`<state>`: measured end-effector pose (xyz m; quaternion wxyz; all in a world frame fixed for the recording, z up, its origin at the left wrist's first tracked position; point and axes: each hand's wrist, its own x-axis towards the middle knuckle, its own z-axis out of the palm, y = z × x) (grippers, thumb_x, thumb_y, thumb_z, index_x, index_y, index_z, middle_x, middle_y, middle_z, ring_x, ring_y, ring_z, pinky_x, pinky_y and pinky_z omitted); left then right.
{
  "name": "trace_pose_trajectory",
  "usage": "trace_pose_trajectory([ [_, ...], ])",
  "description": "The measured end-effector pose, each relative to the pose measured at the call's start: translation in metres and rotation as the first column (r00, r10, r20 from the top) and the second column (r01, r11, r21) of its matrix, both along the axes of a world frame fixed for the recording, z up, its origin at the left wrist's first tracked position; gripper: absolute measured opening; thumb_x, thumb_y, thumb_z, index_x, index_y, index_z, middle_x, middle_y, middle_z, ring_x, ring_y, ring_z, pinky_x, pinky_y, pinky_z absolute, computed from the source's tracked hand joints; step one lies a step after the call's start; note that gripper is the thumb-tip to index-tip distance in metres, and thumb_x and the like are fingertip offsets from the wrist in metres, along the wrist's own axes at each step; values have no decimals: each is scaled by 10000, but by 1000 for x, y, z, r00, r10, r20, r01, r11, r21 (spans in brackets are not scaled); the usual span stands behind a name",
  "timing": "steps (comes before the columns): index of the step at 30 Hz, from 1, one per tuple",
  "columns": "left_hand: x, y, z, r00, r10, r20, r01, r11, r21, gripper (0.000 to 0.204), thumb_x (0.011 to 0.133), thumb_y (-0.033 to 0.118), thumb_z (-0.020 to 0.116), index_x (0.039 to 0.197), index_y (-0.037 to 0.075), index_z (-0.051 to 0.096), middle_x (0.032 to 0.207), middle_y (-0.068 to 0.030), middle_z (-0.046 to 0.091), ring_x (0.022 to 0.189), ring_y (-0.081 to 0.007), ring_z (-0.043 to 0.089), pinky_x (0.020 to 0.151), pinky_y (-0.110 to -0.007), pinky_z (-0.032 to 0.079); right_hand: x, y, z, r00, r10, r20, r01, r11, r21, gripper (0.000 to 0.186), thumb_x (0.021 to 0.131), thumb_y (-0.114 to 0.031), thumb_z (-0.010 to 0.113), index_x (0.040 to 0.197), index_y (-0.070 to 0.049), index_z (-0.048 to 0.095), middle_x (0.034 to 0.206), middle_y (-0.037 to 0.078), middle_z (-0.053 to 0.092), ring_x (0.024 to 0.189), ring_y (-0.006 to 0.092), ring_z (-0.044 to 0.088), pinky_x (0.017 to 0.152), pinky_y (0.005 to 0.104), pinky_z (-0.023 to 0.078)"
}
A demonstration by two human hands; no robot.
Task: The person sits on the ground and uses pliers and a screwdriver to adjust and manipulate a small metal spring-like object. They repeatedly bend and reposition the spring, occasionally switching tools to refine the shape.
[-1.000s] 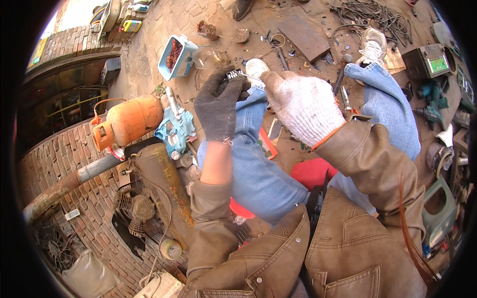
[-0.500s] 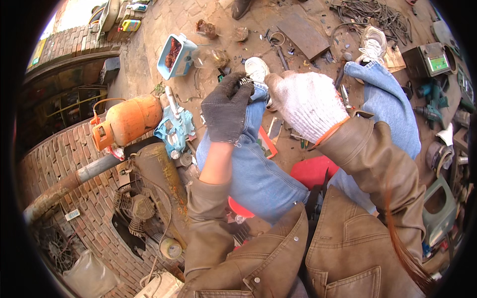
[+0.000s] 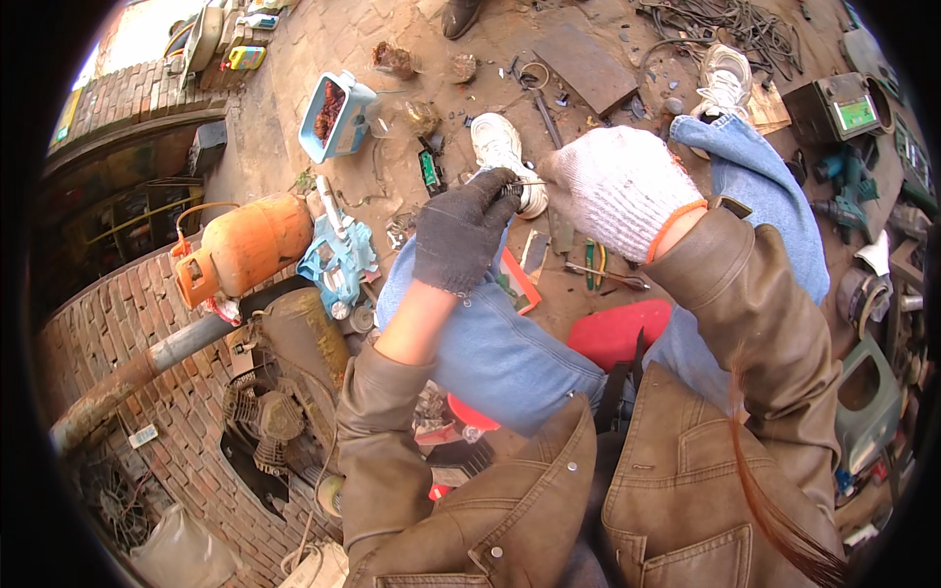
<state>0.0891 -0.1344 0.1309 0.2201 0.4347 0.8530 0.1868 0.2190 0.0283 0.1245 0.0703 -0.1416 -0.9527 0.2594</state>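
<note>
Rod [image 3: 532, 182], seemingly metal, between left hand [image 3: 461, 235] and right hand [image 3: 622, 184]

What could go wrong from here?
1. Drop: the black-gloved left hand pinches a small, thin metal part, with the white-gloved right hand close to its other end. Thick fabric might let it slip, and the littered ground could make it hard to find.
2. Trip: green-handled pliers lie on the ground between the legs and might be stepped on.
3. Knock: the left shoe is near a clear container and could bump it.
</note>
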Motion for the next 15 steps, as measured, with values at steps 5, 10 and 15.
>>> trace_pose_trajectory([
  [5,0,4,-4,864,249,437,-275,962,-5,281,911,102,669,1152,-43,658,896,-118,731,740,-152,699,657,-262,556,-2,9,6,993,64,101,-57,996,-72,226,874,-282,616,943,-101,732,761,164,681,753,354,682,697,452,547],
  [10,-6,10,2,596,380,707,-616,781,100,289,923,60,648,1166,-95,625,986,-168,710,843,-220,718,706,-277,600,-1,7,15,1000,-21,-2,21,993,-119,253,905,-303,611,979,-88,723,749,175,672,749,355,677,695,468,537],
  [15,-5,11,5,615,366,699,-622,769,145,289,937,60,634,1183,-90,617,1002,-176,705,868,-231,715,749,-303,614,-1,-9,13,999,-40,-7,40,998,-52,198,898,-243,613,986,-80,685,718,153,658,679,342,672,594,434,536],
])
